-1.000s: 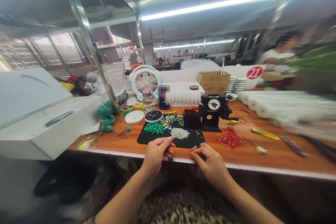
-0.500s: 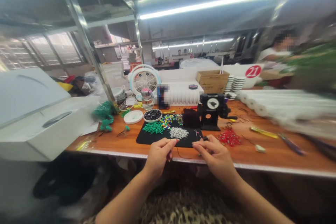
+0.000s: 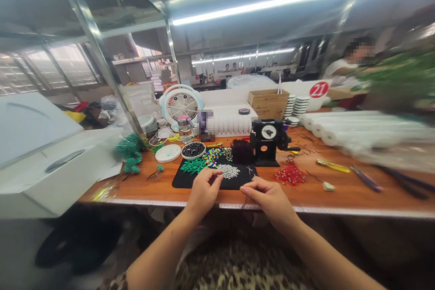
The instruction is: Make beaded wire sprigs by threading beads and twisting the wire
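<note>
My left hand (image 3: 203, 189) is at the near left edge of a pile of silver beads (image 3: 229, 171) on a black mat (image 3: 181, 181). Its thumb and forefinger come together in a pinch; whatever is between them is too small to make out. To the right, my right hand (image 3: 268, 195) pinches a thin dark cord (image 3: 244, 202), whose end hangs below the fingertips. Just past that hand, a tiny pinkish piece shows over the mat. Green tube-shaped beads (image 3: 193, 166) and mixed coloured beads (image 3: 213, 156) lie behind the left hand.
A black hand-cranked device (image 3: 267, 142) stands behind my right hand, beside a dark fibre bundle (image 3: 242, 151). Red beaded pieces (image 3: 290, 174) lie right, then a yellow cutter (image 3: 333, 166). A dish of black beads (image 3: 193, 149) is behind the mat; an open white box (image 3: 37, 190) stands left.
My left hand has moved forward from the cord to the silver beads. My right hand still holds the cord, now hanging from it alone. The whole view has shifted slightly.
</note>
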`<control>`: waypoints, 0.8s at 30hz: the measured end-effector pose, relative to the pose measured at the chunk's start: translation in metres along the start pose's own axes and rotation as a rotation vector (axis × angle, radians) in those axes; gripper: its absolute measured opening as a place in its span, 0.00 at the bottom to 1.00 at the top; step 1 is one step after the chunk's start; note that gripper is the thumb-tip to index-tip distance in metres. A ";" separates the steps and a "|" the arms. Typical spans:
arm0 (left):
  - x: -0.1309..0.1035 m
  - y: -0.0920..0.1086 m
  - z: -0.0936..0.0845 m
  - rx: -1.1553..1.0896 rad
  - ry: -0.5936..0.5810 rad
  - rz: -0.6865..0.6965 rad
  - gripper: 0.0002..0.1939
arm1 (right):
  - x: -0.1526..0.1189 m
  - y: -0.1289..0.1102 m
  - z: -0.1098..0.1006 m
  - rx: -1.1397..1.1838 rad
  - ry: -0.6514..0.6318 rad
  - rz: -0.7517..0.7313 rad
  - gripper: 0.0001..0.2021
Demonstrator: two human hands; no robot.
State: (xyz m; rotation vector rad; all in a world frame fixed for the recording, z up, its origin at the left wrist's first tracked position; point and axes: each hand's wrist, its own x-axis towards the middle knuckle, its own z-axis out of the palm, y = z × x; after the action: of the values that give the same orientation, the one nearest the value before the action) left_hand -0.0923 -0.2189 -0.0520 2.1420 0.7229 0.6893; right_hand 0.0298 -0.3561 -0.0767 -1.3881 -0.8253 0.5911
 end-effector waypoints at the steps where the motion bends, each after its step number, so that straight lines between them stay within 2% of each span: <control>1: 0.007 -0.006 -0.003 0.201 -0.008 0.061 0.07 | 0.001 0.002 -0.002 -0.068 0.040 -0.040 0.12; 3: 0.018 -0.017 -0.006 0.344 -0.043 0.071 0.05 | 0.003 0.005 -0.003 -0.126 0.075 -0.071 0.12; 5: 0.026 -0.023 -0.005 0.391 -0.069 0.046 0.05 | 0.003 0.009 -0.004 -0.141 0.074 -0.074 0.12; 11: 0.037 -0.017 -0.001 0.501 -0.112 -0.033 0.07 | 0.000 0.011 -0.004 -0.140 0.058 -0.083 0.11; 17: 0.040 -0.016 -0.005 0.519 -0.134 -0.050 0.09 | -0.001 0.012 -0.005 -0.168 0.045 -0.099 0.12; 24: 0.042 -0.022 -0.004 0.432 -0.120 -0.035 0.07 | -0.002 0.009 -0.003 -0.154 0.043 -0.096 0.12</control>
State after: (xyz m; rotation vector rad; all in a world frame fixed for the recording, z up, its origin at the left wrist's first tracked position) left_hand -0.0720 -0.1762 -0.0570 2.5271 0.9048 0.4060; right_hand 0.0322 -0.3587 -0.0858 -1.4870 -0.9132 0.4296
